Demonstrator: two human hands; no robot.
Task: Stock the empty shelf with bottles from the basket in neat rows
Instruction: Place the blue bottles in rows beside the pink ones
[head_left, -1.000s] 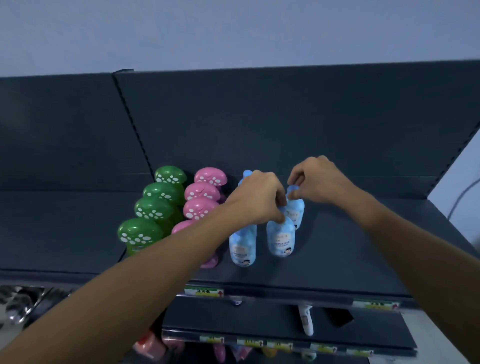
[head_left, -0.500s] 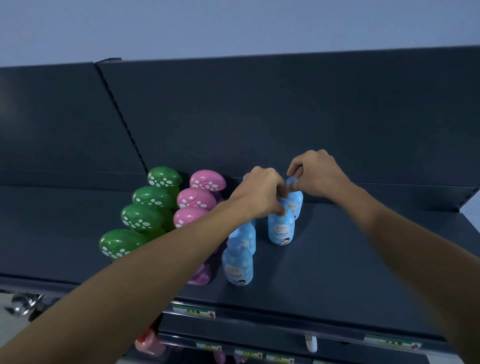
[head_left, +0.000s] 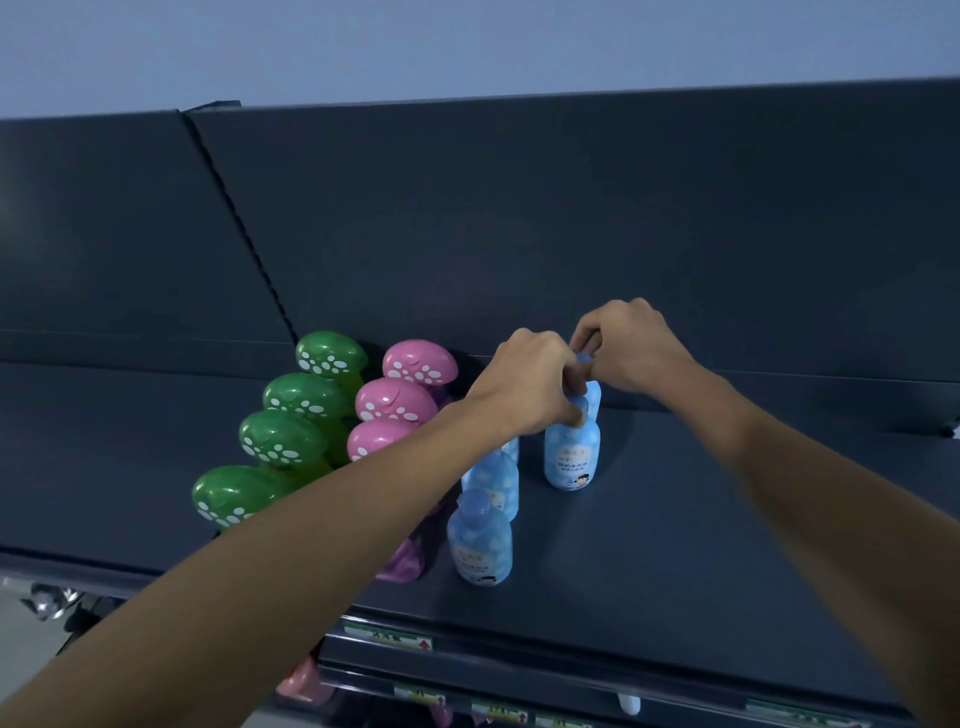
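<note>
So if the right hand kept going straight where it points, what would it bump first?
Most likely the left hand: the right hand points leftwards, and their fingers seem to touch above the rear blue bottle. Depth is hard to judge.

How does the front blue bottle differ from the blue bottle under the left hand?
The front blue bottle stands free, cap bare; the held blue bottle has the left hand pinching its top. The front blue bottle is near the shelf edge; the held blue bottle sits farther back, one row right. Both upright, pale blue, same label.
</note>
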